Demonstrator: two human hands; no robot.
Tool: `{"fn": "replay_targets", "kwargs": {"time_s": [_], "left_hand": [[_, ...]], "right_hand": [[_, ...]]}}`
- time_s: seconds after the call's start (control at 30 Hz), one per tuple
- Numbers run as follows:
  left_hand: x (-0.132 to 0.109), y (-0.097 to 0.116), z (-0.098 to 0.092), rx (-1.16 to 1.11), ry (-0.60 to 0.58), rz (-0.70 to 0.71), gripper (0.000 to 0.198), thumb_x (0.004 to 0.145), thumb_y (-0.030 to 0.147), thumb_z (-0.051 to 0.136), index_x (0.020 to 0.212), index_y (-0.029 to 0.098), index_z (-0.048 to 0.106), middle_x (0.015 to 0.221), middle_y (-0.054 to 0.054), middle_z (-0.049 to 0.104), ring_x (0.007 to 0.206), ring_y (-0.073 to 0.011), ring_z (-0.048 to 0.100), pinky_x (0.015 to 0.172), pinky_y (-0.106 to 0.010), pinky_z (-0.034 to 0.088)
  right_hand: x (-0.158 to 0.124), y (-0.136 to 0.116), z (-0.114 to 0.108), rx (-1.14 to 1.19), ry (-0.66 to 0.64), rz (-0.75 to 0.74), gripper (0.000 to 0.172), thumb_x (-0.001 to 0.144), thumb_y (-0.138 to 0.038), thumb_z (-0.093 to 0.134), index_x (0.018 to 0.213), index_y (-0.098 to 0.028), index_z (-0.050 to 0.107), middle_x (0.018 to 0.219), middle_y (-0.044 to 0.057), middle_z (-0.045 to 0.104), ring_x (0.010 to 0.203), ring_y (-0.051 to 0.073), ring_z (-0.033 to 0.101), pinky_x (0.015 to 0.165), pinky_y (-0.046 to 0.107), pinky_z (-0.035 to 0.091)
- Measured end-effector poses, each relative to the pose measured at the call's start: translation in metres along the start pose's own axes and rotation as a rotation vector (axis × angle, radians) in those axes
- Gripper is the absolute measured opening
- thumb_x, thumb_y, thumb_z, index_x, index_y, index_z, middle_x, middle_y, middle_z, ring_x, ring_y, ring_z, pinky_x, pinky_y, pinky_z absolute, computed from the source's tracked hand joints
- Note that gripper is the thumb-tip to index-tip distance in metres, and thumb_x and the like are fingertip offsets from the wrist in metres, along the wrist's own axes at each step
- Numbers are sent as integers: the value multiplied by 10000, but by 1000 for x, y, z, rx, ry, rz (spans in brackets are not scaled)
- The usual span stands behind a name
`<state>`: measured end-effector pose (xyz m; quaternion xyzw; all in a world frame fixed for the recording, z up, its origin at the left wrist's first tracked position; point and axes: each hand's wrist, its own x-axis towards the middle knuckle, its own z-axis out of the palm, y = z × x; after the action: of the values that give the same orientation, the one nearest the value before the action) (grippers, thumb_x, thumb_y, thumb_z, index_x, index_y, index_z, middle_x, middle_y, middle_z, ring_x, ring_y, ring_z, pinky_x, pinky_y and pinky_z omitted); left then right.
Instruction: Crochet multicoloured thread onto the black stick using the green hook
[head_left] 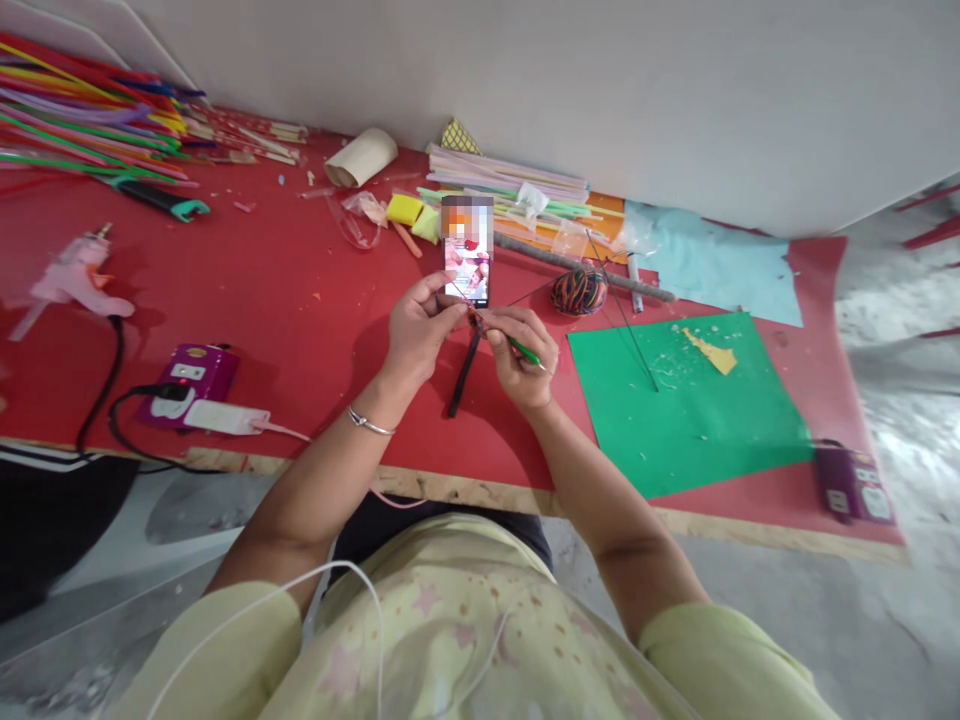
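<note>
Both hands meet over the red table, just in front of a phone with a lit screen. My right hand is closed round a crochet hook with a green handle, its tip pointing left toward my other hand. Between the fingertips of my left hand is yarn, worked into a small dark piece. A black strip hangs down from there. One strand runs right toward a multicoloured yarn ball. Fine detail at the hook tip is too small to tell.
Right of my hands lies a green sheet with scraps and a thin dark rod. A grey rod and straws lie behind. At left are a glue gun, a purple power socket and pipe cleaners.
</note>
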<state>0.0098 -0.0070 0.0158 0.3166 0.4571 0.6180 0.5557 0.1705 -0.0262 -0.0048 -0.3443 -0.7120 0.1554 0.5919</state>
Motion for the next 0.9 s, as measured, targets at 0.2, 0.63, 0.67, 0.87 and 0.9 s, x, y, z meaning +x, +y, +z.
{"fn": "replay_targets", "kwargs": {"time_s": [0.2,0.63,0.67,0.87,0.9], "left_hand": [[0,-2,-2,-18,-50,-9,498,675,126,881,1141,202,724,743,30,698,551,-63,534,513,-201,398],[3,-8,-5,-27,-50,11,512,649,165,924,1120,197,726,718,33,710,529,-62,545,492,-193,399],[3,-8,-5,-13,-49,12,514,650,175,930,1121,200,726,730,28,719,544,-68,563,503,-195,416],[3,-7,-5,24,-41,15,518,653,171,915,1133,194,722,750,13,732,585,-87,596,541,-207,458],[3,-7,-5,26,-40,14,516,653,166,907,1133,194,721,749,14,731,585,-87,592,541,-208,457]], "right_hand": [[-2,5,5,145,94,177,207,1041,-371,668,1086,-243,824,1045,82,804,966,208,780,805,373,705],[-2,4,5,280,108,314,229,1012,-458,699,1043,-286,847,1020,53,799,892,193,771,763,351,679],[-2,5,5,273,100,319,228,1011,-457,700,1045,-286,848,1023,54,804,909,198,776,785,361,681],[-1,5,4,251,82,305,211,1012,-436,701,1040,-293,853,1025,58,818,978,218,779,895,406,667],[-1,5,3,246,82,303,209,1013,-434,701,1037,-294,854,1021,57,818,976,216,777,906,409,663]]}}
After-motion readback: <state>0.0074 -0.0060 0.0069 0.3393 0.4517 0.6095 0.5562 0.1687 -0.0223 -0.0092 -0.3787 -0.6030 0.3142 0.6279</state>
